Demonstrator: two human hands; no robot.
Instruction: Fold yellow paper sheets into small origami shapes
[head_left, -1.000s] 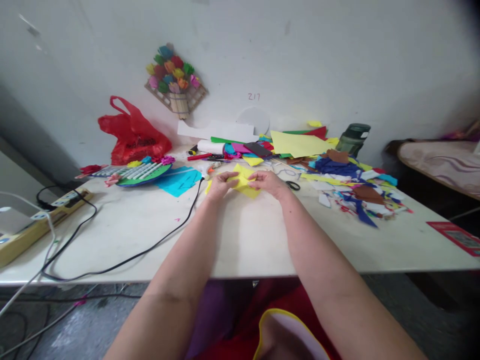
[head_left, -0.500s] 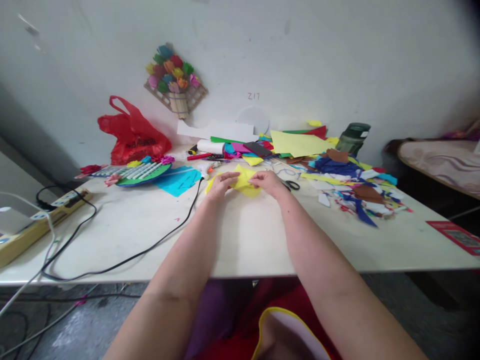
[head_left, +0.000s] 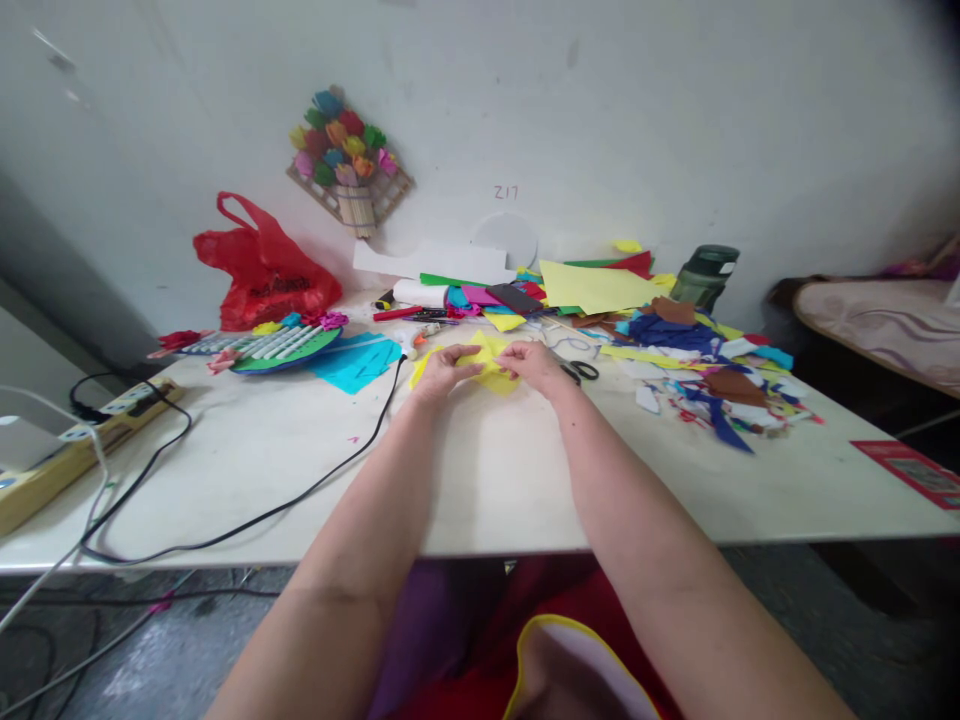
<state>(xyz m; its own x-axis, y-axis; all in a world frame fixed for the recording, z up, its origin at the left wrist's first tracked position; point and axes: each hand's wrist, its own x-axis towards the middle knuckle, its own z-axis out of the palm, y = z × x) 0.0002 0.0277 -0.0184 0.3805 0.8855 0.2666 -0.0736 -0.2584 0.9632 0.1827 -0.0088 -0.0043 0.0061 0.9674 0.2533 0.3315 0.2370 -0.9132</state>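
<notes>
Thin yellow crepe paper (head_left: 496, 378) lies crumpled between my hands at the middle of the white table (head_left: 495, 470). My left hand (head_left: 448, 370) grips the paper's left part, thumb and fingers closed on it. On the other side my right hand (head_left: 532, 364) pinches the right part between thumb and fingertips. The exact fold under the fingers is too small to make out. Black-handled scissors (head_left: 585, 370) rest just right of my right hand, partly hidden by it. A glue gun tip with an orange part (head_left: 421, 340) sits behind my left hand, its black cord running left.
Paper scraps (head_left: 731, 390) are heaped at the right, before a green bottle (head_left: 705, 277). Paper sheets (head_left: 596, 287) lie along the back. At left are blue paper (head_left: 356, 362), a green round craft piece (head_left: 289, 350), a red bag (head_left: 270, 275) and a power strip (head_left: 90, 445).
My fingers have shifted slightly on the yellow paper, the left thumb now reaching further right toward the right fingertips. Both hands stay in the same place on the table.
</notes>
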